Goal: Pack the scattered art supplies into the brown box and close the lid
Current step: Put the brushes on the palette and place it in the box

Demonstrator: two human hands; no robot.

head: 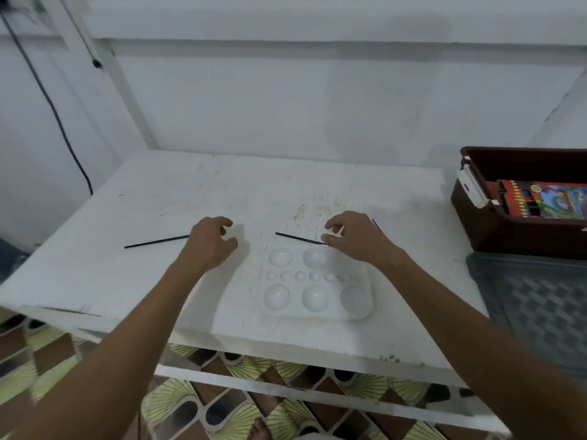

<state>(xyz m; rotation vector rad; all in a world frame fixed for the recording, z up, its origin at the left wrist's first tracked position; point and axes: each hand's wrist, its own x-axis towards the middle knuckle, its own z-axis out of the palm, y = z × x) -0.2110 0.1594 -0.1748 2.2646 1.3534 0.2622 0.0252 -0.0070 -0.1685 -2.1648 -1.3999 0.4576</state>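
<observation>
The left hand hovers over the white tabletop with fingers loosely curled above the near end of a thin black stick, probably a brush handle; whether it has hold of it I cannot tell. The right hand has thumb and forefinger closing on the end of a second thin black stick, which lies just beyond the white plastic paint palette with round wells. To lift cleanly, each pinch should take the stick near its end and roll it up off the surface. The open brown plastic box sits at the right, a colourful crayon packet inside; a purple tip shows behind the right hand.
</observation>
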